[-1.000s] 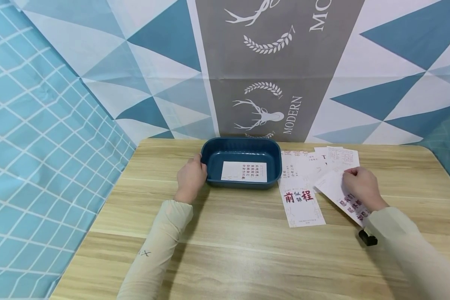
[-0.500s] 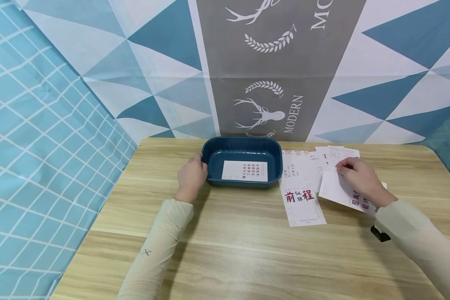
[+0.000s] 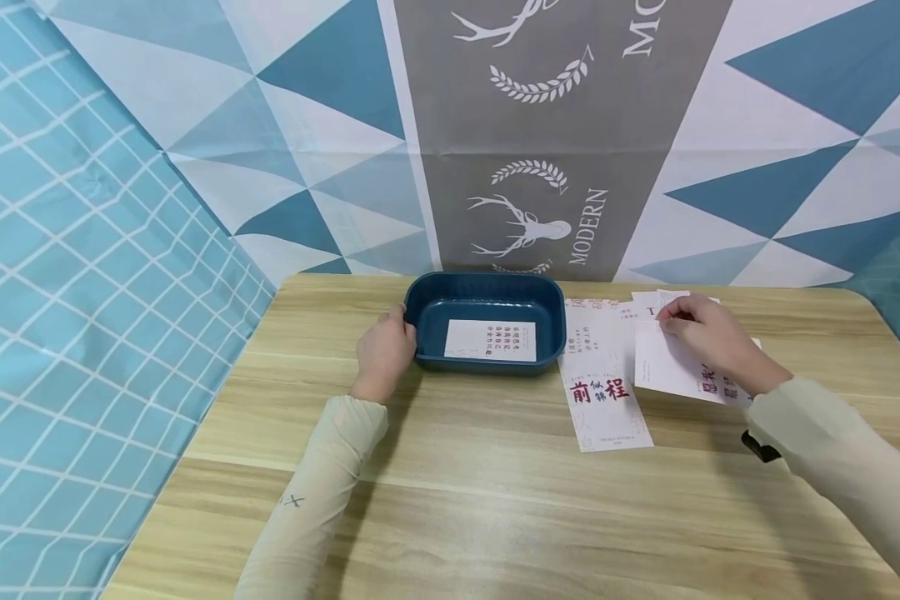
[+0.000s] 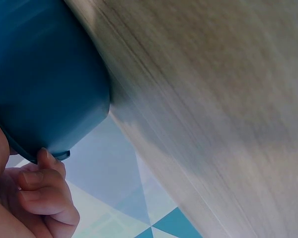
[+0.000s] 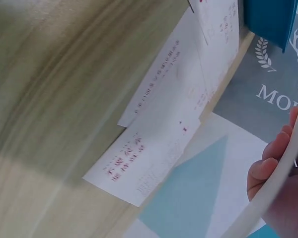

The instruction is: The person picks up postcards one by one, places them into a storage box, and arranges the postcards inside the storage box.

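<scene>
My left hand (image 3: 384, 357) grips the left rim of a dark blue rectangular tray (image 3: 487, 292) at the table's back edge. In the left wrist view, fingers (image 4: 47, 196) curl at the rim of the tray (image 4: 44, 74). A white card (image 3: 468, 340) with red print lies flat inside. To the right, my right hand (image 3: 723, 337) pinches another white card (image 3: 666, 367) between thumb and fingers, lifted over the tabletop and partly covered by the hand. The right wrist view shows this card (image 5: 270, 191) nearly edge-on in front of the curled fingers.
Several printed cards lie overlapping right of the tray, among them a long card (image 3: 610, 414) with large red characters. The wooden table (image 3: 450, 492) extends toward me. Patterned cloth (image 3: 521, 133) hangs close behind it, with a blue checked cloth (image 3: 82, 333) at the left.
My right hand has lifted its card and moved it left and slightly back, turning it flatter. The left hand and the tray stay in place.
</scene>
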### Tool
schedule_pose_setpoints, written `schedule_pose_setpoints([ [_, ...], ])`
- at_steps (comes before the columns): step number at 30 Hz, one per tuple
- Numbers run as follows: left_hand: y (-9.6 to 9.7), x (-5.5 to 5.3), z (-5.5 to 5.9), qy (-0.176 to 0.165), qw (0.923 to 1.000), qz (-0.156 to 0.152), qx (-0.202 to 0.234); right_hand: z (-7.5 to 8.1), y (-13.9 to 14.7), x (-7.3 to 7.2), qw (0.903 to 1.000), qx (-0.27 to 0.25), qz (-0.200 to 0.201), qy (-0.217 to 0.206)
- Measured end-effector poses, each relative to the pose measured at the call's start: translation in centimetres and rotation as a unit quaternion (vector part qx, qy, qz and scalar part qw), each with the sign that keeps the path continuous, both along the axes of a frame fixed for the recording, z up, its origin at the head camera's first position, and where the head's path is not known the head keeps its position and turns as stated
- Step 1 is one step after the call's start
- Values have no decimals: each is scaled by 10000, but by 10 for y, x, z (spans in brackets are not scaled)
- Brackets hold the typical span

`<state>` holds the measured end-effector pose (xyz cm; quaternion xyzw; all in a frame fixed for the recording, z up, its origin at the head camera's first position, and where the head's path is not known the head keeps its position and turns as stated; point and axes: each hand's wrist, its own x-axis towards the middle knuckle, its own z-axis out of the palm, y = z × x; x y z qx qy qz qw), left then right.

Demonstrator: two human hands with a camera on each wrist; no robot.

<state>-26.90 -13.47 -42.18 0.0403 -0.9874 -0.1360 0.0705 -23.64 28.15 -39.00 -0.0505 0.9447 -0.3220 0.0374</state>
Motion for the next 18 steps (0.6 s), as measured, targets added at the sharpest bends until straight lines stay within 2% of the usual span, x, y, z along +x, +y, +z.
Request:
schedule_pose_setpoints([
  [18, 0, 0, 1, 8, 10000, -11, -55, 13, -14, -6, 9996, -50, 217, 182],
])
